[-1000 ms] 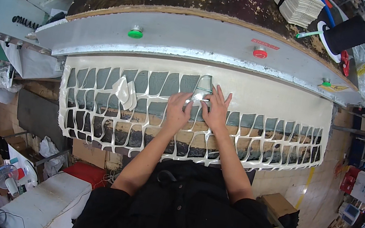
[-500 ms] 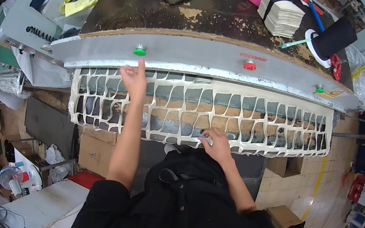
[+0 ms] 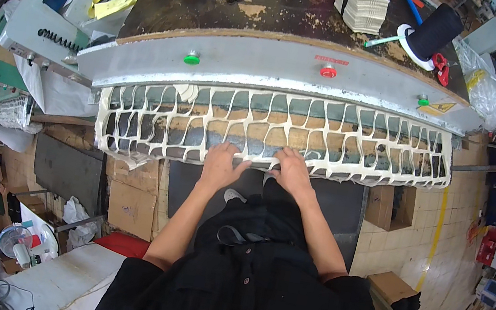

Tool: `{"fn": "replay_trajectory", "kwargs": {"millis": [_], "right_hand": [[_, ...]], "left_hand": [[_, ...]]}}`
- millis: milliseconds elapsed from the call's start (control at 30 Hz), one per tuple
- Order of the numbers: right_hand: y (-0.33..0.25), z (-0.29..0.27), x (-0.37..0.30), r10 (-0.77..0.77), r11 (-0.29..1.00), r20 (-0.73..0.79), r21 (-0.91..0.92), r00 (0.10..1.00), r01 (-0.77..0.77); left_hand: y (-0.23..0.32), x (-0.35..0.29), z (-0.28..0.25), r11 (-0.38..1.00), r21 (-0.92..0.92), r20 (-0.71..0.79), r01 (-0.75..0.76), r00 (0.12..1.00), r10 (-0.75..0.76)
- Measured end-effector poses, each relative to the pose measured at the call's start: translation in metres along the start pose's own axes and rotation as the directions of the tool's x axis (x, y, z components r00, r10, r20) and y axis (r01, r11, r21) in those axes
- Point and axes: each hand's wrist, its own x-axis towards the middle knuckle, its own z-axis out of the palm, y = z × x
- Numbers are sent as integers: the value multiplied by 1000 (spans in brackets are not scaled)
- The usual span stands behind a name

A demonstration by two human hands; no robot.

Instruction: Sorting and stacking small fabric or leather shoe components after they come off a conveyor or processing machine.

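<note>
Left hand (image 3: pixel 224 163): your fingers curl over the near edge; grip unclear.
Right hand (image 3: pixel 291 172): likewise, beside it.
White holed sheet (image 3: pixel 290 124): before you, below the grey panel (image 3: pixel 257 64).
Sheet edge: you're apparently handling it; moving it calls for even hands.

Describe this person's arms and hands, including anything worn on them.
The left sleeve and right sleeve are plain black, loose and short, leaving both forearms bare. The left hand and right hand are ungloved, and both wrists look bare. Any small ring would be too fine to tell.
</note>
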Motion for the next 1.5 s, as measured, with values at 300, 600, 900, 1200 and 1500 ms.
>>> {"fn": "replay_trajectory", "kwargs": {"millis": [300,600,900,1200,1500], "right_hand": [[0,3,12,-17,1000,-103,-24,995,15],[35,-32,32,-240,956,71,192,968,223],[17,-27,245,336,928,-157,-111,929,-355],[83,-98,229,369,746,49,580,928,-327],[132,-99,242,-395,890,124,-192,910,413]], "left_hand": [[-12,8,10,1000,18,-156,-22,988,24],[-18,37,-11,925,-168,261,341,920,-291],[-28,141,49,1000,1,5,16,1000,-16],[-41,137,65,999,-17,-48,35,998,-35],[-12,152,67,990,-127,-207,57,975,-83]]}}
